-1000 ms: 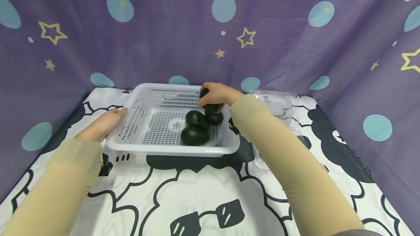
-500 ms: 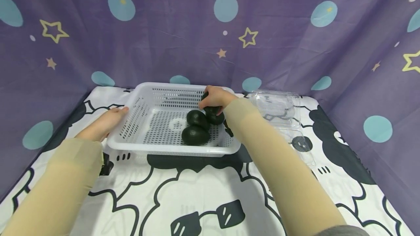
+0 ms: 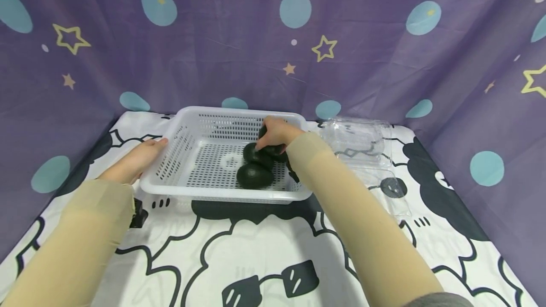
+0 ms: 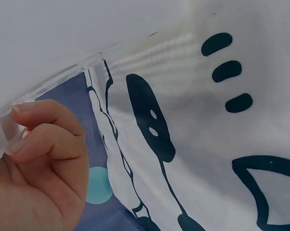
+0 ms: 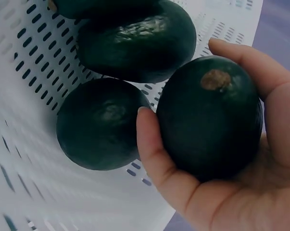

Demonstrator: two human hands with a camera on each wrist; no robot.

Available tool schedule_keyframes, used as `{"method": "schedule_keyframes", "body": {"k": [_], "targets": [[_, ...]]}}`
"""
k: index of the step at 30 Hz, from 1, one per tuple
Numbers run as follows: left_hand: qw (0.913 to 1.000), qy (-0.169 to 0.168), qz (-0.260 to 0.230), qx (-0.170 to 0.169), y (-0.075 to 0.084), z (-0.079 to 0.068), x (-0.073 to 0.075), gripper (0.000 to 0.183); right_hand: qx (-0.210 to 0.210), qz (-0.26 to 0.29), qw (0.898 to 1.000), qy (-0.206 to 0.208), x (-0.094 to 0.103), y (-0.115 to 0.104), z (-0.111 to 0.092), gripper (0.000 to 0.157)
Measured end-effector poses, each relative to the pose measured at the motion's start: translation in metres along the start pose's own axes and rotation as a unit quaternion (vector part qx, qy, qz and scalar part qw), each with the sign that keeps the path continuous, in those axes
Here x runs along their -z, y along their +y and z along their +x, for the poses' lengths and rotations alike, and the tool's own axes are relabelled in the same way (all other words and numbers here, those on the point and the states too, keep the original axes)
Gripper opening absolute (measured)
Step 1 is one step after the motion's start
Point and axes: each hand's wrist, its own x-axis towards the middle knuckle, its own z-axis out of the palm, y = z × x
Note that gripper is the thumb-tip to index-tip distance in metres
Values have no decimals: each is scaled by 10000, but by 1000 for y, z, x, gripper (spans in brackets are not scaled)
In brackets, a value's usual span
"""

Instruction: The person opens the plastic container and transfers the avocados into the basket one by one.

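A white perforated plastic basket (image 3: 226, 194) stands on the table. My left hand (image 3: 138, 158) grips its left rim; the left wrist view shows the fingers (image 4: 48, 139) curled over the edge. Inside the basket's right half, my right hand (image 3: 279, 131) holds a dark green avocado (image 5: 209, 125) between thumb and fingers, its brown stem end showing. Close beside the held one lie another avocado (image 5: 104, 124) and a third avocado (image 5: 137, 45), with one more partly cut off at the top of the right wrist view. In the head view, my right hand partly hides the avocados.
Clear plastic containers (image 3: 358, 143) lie right of the basket, and a flat clear piece (image 3: 390, 193) sits in front of them. A patterned white cloth (image 3: 256, 245) covers the table. A purple curtain (image 3: 213, 60) hangs behind it.
With the avocado in it, my right hand has moved slightly lower in the basket, closer to the other avocados. The left hand stays on the rim.
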Motion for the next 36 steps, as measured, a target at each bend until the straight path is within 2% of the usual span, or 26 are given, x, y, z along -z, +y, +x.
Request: {"method": "schedule_keyframes", "body": {"k": [7,15,19,22,26,30,33,36], "targets": [[9999,37,-45,-125,1,-1,-1,75,31,-214,9997,-79,-9,-4,1,72],[9999,30,-25,-118,1,-1,-2,74,-9,-190,9998,-53,-12,-4,2,64],[9999,38,-35,-127,2,-2,-2,74,-7,-452,9989,-119,-12,-4,0,66],[9999,43,-47,-115,2,-2,-2,75,-28,-869,9961,-146,-13,-5,-2,70],[9999,34,-67,-87,1,-2,-1,75,27,-1291,9916,-26,-17,-5,-4,77],[9999,21,-85,-74,0,-2,0,76,24,-1239,9923,58,-20,-7,-3,80],[9999,-10,-95,-76,-1,-2,0,77,-36,-1125,9936,-62,-22,-8,-1,73],[9999,-33,-72,-90,-1,-2,-1,77,-130,-1062,9939,-259,-23,-8,0,75]]}}
